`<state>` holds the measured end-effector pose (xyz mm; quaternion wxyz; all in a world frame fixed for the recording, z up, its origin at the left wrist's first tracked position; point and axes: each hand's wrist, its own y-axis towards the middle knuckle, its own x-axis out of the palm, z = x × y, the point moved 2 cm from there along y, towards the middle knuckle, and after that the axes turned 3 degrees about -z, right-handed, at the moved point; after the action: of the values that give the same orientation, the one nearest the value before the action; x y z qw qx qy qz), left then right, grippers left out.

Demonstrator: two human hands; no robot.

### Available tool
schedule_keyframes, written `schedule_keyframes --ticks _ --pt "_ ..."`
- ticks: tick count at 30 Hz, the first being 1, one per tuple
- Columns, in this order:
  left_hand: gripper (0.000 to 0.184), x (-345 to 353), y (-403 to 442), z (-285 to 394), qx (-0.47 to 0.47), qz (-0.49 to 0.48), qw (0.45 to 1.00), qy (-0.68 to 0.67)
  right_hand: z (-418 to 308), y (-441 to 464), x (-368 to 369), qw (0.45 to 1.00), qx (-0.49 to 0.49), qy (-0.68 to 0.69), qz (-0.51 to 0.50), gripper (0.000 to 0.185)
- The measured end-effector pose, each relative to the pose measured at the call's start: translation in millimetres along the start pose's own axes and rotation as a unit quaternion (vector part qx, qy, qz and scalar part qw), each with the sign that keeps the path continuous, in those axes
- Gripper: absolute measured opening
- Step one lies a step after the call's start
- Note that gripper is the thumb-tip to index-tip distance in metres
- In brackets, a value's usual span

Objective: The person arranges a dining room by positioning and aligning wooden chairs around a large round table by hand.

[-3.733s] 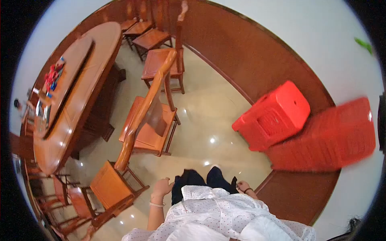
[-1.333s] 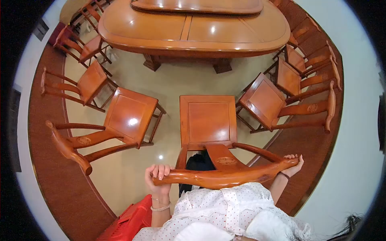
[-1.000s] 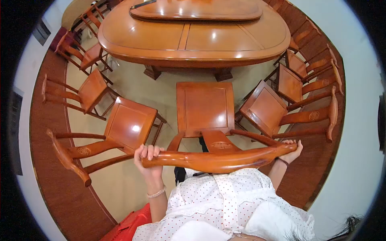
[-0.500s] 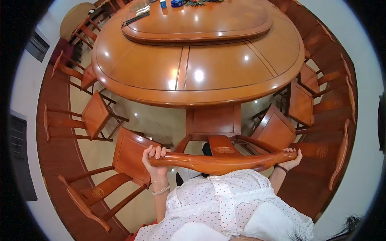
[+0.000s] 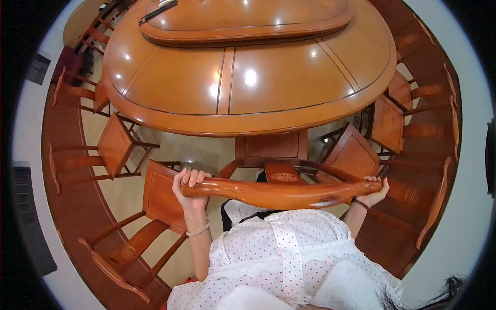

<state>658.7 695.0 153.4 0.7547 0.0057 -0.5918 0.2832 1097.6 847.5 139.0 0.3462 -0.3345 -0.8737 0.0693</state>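
Observation:
A reddish-brown wooden chair (image 5: 274, 193) stands right in front of my body, its curved top rail running across my view. Around the rail's left end the fingers of my left hand (image 5: 191, 182) are wrapped. My right hand (image 5: 373, 191) grips the other end. The chair's backrest panel carries a round carved emblem, and its seat (image 5: 272, 146) lies partly under the edge of the big round table (image 5: 181, 121). The rail hides part of the chair's lower frame.
More matching chairs stand close by, one at the left (image 5: 165, 199) and one at the right (image 5: 351, 155). Others line both sides of the table. On the table sits a raised oval turntable (image 5: 248, 20) with black chopsticks (image 5: 158, 12) near its left edge.
The chair's rail and both my hands sit slightly higher in view, the left hand also further left. The view has shifted, and the tabletop items at the top have mostly left it.

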Motion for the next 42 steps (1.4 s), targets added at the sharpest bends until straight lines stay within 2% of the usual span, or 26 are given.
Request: schedule_keyframes --ticks 2,7,10,11,12,13,15,16,17,18,19,21,28,29,31,32,34,35,36,37,38,39,40,41,42 --pt "0.032 0.5 9.2 5.3 -0.018 -0.011 0.999 -0.048 5.1 -4.2 5.2 1.0 0.0 0.005 -0.019 0.029" --pt "0.033 -12.9 15.2 12.4 -0.021 -0.01 0.999 -0.027 15.0 -13.1 4.1 0.999 -0.016 0.018 -0.028 0.031" --pt "0.029 -13.4 17.2 10.9 0.012 -0.068 0.997 -0.017 21.4 -26.8 20.2 0.98 -0.165 -0.101 0.054 0.033" --pt "0.029 -17.5 20.9 9.5 0.008 -0.065 0.998 -0.02 19.7 -24.8 11.5 0.923 -0.293 -0.247 0.044 0.033" --pt "0.028 -21.4 23.2 10.3 0.028 -0.096 0.995 -0.004 15.2 -33.0 13.1 0.797 -0.468 -0.377 0.062 0.03" --pt "0.027 -23.3 24.0 9.6 0.05 -0.126 0.991 0.011 15.8 -44.6 17.7 0.62 -0.613 -0.483 0.074 0.028" --pt "0.024 -24.6 22.9 8.9 0.065 -0.107 0.992 0.013 17.4 -79.7 29.5 0.587 -0.608 -0.528 -0.085 0.022" --pt "0.024 -25.8 24.3 8.0 0.074 -0.082 0.994 0.013 24.9 -92.0 30.8 0.671 -0.528 -0.48 -0.2 0.018" --pt "0.024 -26.4 24.3 8.2 0.07 -0.087 0.994 0.015 36.0 -94.6 23.4 0.769 -0.401 -0.441 -0.231 0.019" --pt "0.025 -27.7 25.3 8.5 0.074 -0.076 0.994 0.023 37.2 -100.8 28.7 0.681 -0.474 -0.473 -0.297 0.023" --pt "0.026 -29.6 26.5 7.7 0.077 -0.065 0.994 0.03 39.7 -108.8 31.5 0.619 -0.511 -0.517 -0.297 0.027" --pt "0.025 -32.0 28.2 7.4 0.068 -0.099 0.992 0.033 37.4 -115.0 35.8 0.58 -0.516 -0.537 -0.331 0.024" --pt "0.021 -37.8 34.4 4.2 0.118 -0.107 0.986 0.049 41.0 -102.6 28.6 0.569 -0.543 -0.512 -0.347 0.019" --pt "0.02 -53.1 42.3 8.1 0.094 -0.203 0.974 0.033 39.3 -103.0 26.3 0.567 -0.542 -0.512 -0.35 0.019" --pt "0.027 -42.4 17.7 -2.5 0.156 -0.016 0.982 0.106 39.8 -102.0 26.0 0.56 -0.53 -0.532 -0.351 0.02" --pt "0.036 -62.0 17.5 -2.9 0.149 -0.011 0.972 0.184 38.8 -98.3 25.6 0.544 -0.522 -0.55 -0.358 0.023" --pt "0.037 -95.1 -31.4 -16.1 0.128 0.056 0.94 0.312 38.3 -95.0 24.4 0.546 -0.522 -0.545 -0.365 0.024" --pt "0.036 -121.5 -63.2 -19.0 0.106 0.052 0.922 0.368 40.0 -93.0 23.2 0.547 -0.521 -0.543 -0.369 0.025" --pt "0.035 -152.5 -99.8 -19.5 0.085 0.052 0.901 0.422 40.7 -88.6 23.3 0.536 -0.525 -0.546 -0.373 0.028" --pt "0.032 -189.3 -142.4 -20.3 0.065 0.073 0.9 0.425 41.5 -84.5 23.1 0.524 -0.526 -0.555 -0.374 0.03" --pt "0.029 -239.3 -185.9 -16.8 0.052 0.049 0.901 0.429 42.0 -79.8 22.5 0.516 -0.533 -0.556 -0.375 0.031" --pt "0.028 -281.4 -241.3 -14.2 0.051 0.104 0.868 0.483 41.8 -81.8 20.6 0.52 -0.562 -0.521 -0.378 0.031" --pt "0.027 -321.9 -302.4 -9.2 -0.005 0.198 0.845 0.497 43.5 -77.7 19.5 0.499 -0.59 -0.516 -0.37 0.029" --pt "0.027 -347.2 -367.7 -7.2 -0.028 0.28 0.835 0.473 46.8 -75.0 15.3 0.501 -0.614 -0.501 -0.347 0.026" --pt "0.026 -357.6 -433.4 -4.1 -0.032 0.314 0.831 0.459 49.1 -69.1 15.5 0.486 -0.645 -0.48 -0.342 0.025"
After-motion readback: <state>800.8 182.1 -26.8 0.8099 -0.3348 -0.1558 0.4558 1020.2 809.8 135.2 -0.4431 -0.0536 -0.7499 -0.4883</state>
